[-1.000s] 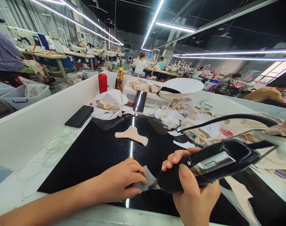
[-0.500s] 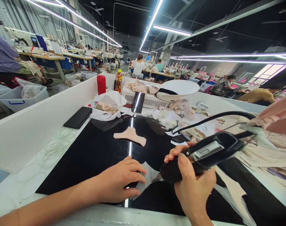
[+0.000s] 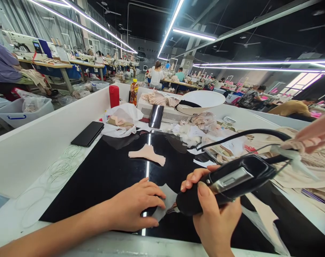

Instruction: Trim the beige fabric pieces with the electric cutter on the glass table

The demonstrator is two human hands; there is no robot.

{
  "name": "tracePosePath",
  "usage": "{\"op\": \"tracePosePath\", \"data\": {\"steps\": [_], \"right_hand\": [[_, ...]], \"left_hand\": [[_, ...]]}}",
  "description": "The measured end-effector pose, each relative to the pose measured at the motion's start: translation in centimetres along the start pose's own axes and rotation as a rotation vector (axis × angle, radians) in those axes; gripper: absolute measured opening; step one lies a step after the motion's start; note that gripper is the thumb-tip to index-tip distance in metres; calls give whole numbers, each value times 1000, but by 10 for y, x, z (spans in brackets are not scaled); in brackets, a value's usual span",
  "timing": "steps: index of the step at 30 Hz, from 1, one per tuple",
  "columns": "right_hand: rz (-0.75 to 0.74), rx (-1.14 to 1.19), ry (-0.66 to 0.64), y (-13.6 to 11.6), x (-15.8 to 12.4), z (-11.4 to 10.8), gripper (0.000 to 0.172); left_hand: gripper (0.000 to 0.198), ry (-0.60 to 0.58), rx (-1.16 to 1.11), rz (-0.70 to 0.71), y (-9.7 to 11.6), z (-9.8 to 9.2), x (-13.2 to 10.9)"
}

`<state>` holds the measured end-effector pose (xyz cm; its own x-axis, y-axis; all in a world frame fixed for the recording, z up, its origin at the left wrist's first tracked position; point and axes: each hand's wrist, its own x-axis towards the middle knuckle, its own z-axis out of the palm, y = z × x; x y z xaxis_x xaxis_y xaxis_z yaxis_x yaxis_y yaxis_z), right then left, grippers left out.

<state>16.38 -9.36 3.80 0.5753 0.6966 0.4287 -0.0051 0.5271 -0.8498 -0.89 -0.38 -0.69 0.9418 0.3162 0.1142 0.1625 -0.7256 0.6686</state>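
The right hand (image 3: 216, 217) clasps the black tool (image 3: 229, 182), its metal tip (image 3: 173, 208) now nearer (leaving the work less clearance) the left hand (image 3: 137, 207), whose parted fingers rest on the grey piece (image 3: 169, 195) on the mat (image 3: 98, 178).

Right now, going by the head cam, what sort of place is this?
Most likely a garment sewing workshop: a white sewing machine on the left with more behind it, a person in a white top seated farther back, and cut pale fabric in front.
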Motion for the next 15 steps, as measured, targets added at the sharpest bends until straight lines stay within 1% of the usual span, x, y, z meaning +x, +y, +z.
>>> {"op": "tracePosePath", "data": {"steps": [4, 8, 12, 15], "right_hand": [[9, -12, -3, 0, 1, 0, 27], [7, 13, -7, -1, -1, 2, 27], [23, 59, -59, 0, -7, 4, 28], [28, 55, -67, 1, -10, 4, 27]], "left_hand": [[43, -3, -1, 10, 1, -2, 1], [43, 8, 1, 49, 1, -3, 1], [43, 25, 1, 75, 0, -2, 1], [44, 26, -7, 83, 0, -2, 1]]}}
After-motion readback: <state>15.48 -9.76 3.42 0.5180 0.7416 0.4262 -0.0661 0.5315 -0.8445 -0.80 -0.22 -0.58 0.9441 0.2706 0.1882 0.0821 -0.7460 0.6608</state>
